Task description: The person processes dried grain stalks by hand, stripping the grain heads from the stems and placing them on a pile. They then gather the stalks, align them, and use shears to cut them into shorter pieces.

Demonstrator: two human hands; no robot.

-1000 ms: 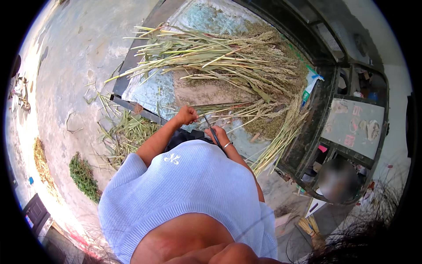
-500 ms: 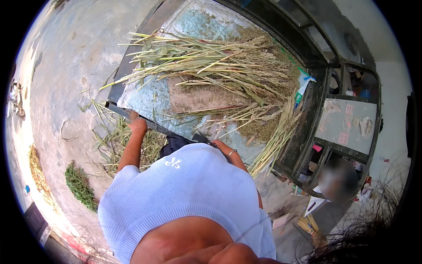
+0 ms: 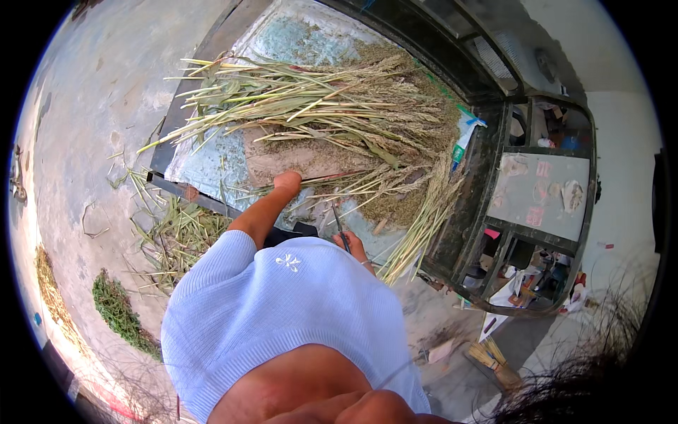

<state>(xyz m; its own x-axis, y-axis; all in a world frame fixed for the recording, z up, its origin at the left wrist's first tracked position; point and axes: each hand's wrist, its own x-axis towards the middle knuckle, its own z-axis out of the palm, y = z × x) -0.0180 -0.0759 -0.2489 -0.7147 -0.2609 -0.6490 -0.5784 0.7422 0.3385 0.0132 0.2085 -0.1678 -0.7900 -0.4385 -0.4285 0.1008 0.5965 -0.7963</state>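
Note:
My left hand (image 3: 288,182) is closed around a few thin seed-head stalks (image 3: 332,175) lying on the low platform. Their bushy heads point right, toward the loose seed. In my right hand (image 3: 351,247), close to my body, is a dark, narrow bladed tool (image 3: 342,232), its tip pointing up toward the stalks; its exact kind is unclear. Beyond my left hand lies a large bundle of pale green stalks (image 3: 282,99), with seed heads on the right. Another sheaf (image 3: 417,237) lies at the platform's right side, near my right hand.
The platform's dark metal edge (image 3: 205,201) runs just left of me. Cut leaves and stalks (image 3: 180,237) litter the floor there, with a green plant heap (image 3: 120,311) further left. A dark-framed cabinet (image 3: 540,191) stands right, and a straw broom (image 3: 498,364) lies lower right.
My left hand has moved from the platform's edge, rightward and inward, onto the stalks. My right hand has come up slightly, and the bladed tool now shows. The view has shifted a little.

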